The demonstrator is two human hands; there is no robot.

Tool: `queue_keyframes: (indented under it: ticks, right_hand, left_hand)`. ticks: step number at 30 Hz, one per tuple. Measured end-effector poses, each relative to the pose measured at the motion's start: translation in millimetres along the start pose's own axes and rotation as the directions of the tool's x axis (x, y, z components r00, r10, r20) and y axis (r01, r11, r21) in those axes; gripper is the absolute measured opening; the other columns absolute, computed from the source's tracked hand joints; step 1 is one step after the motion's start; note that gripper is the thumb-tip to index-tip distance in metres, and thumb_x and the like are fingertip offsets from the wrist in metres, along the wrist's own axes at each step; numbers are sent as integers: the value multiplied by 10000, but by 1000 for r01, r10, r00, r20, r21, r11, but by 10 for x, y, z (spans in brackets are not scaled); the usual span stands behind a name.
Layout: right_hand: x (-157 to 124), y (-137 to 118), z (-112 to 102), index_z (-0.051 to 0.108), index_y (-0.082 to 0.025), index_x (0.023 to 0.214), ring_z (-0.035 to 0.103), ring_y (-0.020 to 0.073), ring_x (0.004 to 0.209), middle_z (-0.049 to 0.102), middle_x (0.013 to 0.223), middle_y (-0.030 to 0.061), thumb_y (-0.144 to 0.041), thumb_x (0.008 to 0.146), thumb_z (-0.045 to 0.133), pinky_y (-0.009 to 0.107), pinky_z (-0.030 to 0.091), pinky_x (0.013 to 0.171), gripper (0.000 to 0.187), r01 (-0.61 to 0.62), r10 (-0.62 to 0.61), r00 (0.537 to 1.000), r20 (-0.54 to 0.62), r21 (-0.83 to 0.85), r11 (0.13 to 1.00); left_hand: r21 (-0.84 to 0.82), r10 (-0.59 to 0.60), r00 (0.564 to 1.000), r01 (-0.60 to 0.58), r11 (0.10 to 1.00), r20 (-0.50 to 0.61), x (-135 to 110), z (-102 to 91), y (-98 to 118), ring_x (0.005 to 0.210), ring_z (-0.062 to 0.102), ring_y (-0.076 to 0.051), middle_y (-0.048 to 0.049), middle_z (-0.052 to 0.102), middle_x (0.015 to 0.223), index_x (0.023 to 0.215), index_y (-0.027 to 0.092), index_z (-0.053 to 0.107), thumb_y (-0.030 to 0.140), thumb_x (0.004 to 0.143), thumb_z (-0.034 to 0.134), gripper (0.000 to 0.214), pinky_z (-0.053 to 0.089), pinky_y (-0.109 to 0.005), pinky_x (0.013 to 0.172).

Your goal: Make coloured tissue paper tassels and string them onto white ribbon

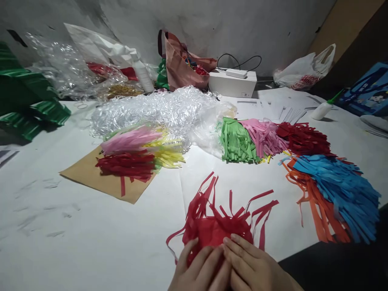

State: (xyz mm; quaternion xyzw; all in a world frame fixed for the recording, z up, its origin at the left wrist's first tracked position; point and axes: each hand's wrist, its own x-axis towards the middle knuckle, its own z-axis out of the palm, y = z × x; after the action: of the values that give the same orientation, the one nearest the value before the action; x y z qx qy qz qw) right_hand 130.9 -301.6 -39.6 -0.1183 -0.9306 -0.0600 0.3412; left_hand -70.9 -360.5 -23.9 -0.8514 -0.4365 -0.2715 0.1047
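A sheet of red tissue paper with fringed strips splayed out at its far side and edges lies at the table's near edge. My left hand bends its fingers over the near edge of this fringed paper, pinching it. Close beside it, my right hand holds the same edge, its fingers together and the fingertips pressed on the paper. The two hands nearly meet in the middle, and their thumbs and the edge beneath them are hidden.
Fringed tassels in dark red, green, pink and blue lie around. Brown paper is under the left bundle. Behind are shiny clear strips, a white box and a glue bottle.
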Motion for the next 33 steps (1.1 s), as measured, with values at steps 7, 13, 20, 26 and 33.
queue_keyframes:
  ticks: [7, 13, 20, 26, 33]
  right_hand:
    - [75, 19, -103, 651, -146, 863, 702, 172, 934, 767, 861, 57, -62, 977, 432, 373, 482, 1012, 261, -193, 197, 980, -19, 129, 973]
    - [312, -45, -28, 627, -172, 896, 527, 167, 666, 619, 665, 5, -105, 983, 466, 364, 389, 792, 195, -562, 574, 819, -13, 188, 806]
    - [385, -24, 172, 644, -179, 876, 513, 181, 664, 607, 657, 18, -148, 992, 471, 394, 347, 817, 211, -685, 684, 729, -39, -33, 728]
    - [376, 30, 22, 694, -142, 1025, 644, 253, 948, 717, 959, 107, -152, 961, 556, 468, 361, 987, 153, -581, 566, 810, -153, -75, 811]
    - [319, -56, 87, 712, -132, 905, 677, 186, 856, 738, 833, 55, -37, 923, 465, 424, 345, 1072, 265, -349, 347, 936, -53, -45, 936]
  left_hand:
    - [-131, -157, 984, 167, 977, 85, -51, -125, -269, 840, 676, -158, 19, 787, 972, 908, 237, 664, 162, 1007, 411, 281, 351, -360, 953]
    - [-132, -319, 920, 354, 926, 230, -81, -200, -286, 706, 646, -170, 14, 726, 817, 964, 233, 582, 110, 965, 401, 219, 408, -376, 857]
    - [86, -475, 825, 473, 877, 307, 210, -123, -322, 485, 562, -187, 21, 624, 599, 709, 231, 489, 96, 958, 364, 309, 420, -337, 605]
    - [85, -501, 800, 503, 860, 332, 252, -103, -359, 487, 585, -190, 15, 641, 600, 709, 231, 488, 135, 978, 348, 318, 432, -336, 599]
    - [-29, -512, 724, 589, 808, 462, 207, -176, -413, 619, 656, -186, 10, 702, 724, 802, 220, 565, 146, 925, 407, 213, 467, -345, 662]
